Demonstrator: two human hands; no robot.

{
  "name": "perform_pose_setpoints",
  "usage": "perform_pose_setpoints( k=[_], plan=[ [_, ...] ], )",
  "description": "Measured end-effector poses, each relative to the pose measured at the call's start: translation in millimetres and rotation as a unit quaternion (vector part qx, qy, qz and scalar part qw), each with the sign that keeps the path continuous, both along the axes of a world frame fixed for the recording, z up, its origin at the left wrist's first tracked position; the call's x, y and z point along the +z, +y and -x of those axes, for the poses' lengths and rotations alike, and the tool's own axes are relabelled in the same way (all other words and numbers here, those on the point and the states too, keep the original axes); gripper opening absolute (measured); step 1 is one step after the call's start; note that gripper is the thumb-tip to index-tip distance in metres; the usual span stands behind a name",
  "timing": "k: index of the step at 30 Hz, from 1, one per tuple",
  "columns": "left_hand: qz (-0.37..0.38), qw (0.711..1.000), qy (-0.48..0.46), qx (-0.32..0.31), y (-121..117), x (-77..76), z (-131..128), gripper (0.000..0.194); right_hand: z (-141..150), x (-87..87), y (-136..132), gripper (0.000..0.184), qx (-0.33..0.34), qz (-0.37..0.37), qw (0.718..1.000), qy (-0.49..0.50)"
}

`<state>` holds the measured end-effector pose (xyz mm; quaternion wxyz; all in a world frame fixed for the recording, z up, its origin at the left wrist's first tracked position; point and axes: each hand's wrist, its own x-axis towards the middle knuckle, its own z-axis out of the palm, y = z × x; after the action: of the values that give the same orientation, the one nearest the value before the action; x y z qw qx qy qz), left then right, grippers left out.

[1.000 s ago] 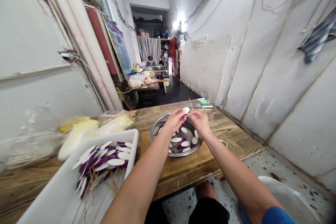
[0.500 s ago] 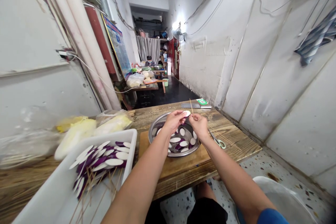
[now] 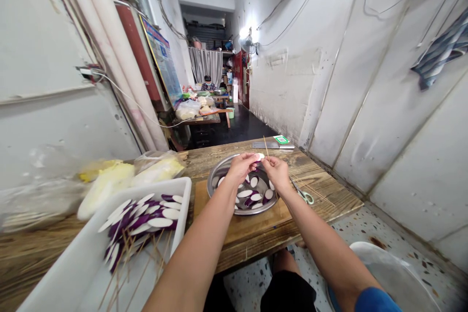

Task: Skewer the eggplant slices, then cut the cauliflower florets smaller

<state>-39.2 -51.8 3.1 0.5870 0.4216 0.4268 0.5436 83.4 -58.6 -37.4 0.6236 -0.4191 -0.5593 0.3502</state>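
Between its fingers my left hand pinches an eggplant slice, its pale cut face showing. Beside it, my right hand is closed round a thin bamboo skewer that points upward; the slice and skewer are close, and I cannot tell whether they touch. Both hands are above a round metal bowl holding several more purple-skinned eggplant slices. At the left, a white plastic tray holds a pile of skewered eggplant slices, their sticks fanning toward me.
The bowl rests on a cutting board on a wooden table. A cleaver, scissors and loose skewers lie around it. Plastic bags are behind the tray. A bucket stands at right; a person sits far back.
Both hands stay almost in place, still holding the eggplant slice and the skewer close together. The camera view has shifted slightly, and the far person's head is raised a little.
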Motion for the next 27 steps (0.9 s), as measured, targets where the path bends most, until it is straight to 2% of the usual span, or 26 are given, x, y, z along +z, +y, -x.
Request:
perform_pose_setpoints(
  k=[7,14,20,27],
  plan=[
    [-0.003,1.0,0.001,-0.011,-1.0,1.4,2.2,0.025,-2.4,1.0,-2.3,0.032,0.023,-0.02,0.999,-0.015],
    [-0.006,0.999,0.041,-0.021,-0.9,-0.8,2.6,0.032,-1.6,-4.3,2.7,0.03,-0.016,-0.009,0.999,-0.041],
    [0.014,0.999,0.042,-0.024,-1.6,1.0,4.1,0.026,-0.9,-3.4,3.3,0.027,-0.045,0.007,0.998,-0.049],
    [0.056,0.997,0.014,-0.045,1.8,2.2,6.0,0.012,1.6,-7.0,5.6,0.026,0.021,0.039,0.999,0.012]
  ],
)
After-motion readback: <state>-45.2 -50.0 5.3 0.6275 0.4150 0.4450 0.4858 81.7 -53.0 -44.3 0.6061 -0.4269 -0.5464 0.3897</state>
